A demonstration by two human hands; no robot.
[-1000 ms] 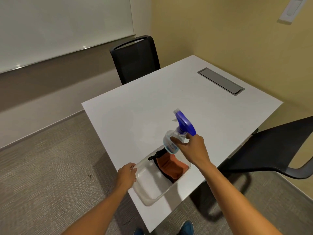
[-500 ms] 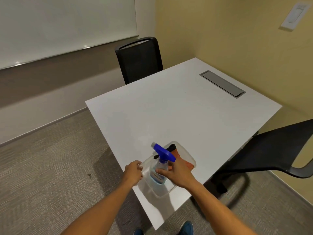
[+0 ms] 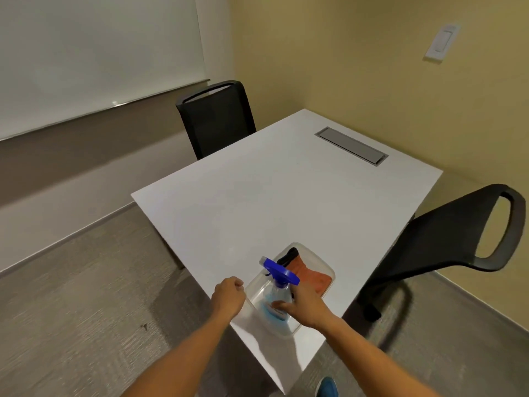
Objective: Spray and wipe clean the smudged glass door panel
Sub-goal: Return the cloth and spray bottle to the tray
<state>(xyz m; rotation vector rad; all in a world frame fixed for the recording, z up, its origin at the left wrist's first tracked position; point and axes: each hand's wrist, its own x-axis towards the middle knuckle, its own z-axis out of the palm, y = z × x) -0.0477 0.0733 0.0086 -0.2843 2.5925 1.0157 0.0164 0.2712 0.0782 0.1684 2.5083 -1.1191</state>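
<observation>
A clear plastic bin [image 3: 320,267] sits at the near corner of the white table [image 3: 286,202]. Inside it stands a spray bottle [image 3: 276,296] with a blue trigger head, next to a folded orange cloth [image 3: 310,277] with something black behind it. My right hand [image 3: 305,306] is wrapped around the bottle's lower body inside the bin. My left hand [image 3: 229,296] is curled on the bin's left rim. No glass door is in view.
A black chair [image 3: 217,118] stands at the table's far side and another black chair [image 3: 446,242] at its right. A grey cable hatch [image 3: 351,145] is set into the tabletop. A whiteboard [image 3: 86,53] hangs on the left wall. Grey carpet lies around the table.
My right hand has lowered the spray bottle from above the table down into the bin. My left hand stayed on the bin's rim.
</observation>
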